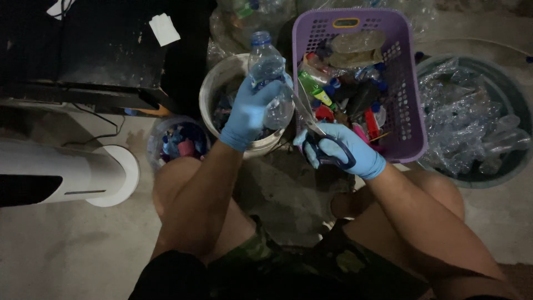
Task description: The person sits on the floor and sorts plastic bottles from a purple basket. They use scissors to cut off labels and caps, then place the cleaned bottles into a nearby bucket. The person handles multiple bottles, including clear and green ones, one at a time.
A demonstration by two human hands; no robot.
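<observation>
Knees bare, near camera | left hand (248, 114) clamped on clear plastic bottle (270, 83), blue cap | right hand (340, 149) closed on scissors (317, 136) | purple basket (410, 105) beside, white bucket (214, 91) under bottle

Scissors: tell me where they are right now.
In the head view, the scissors are right of centre in the gloved right hand, blades angled up toward the clear bottle in the left hand, beside the purple basket.
</observation>
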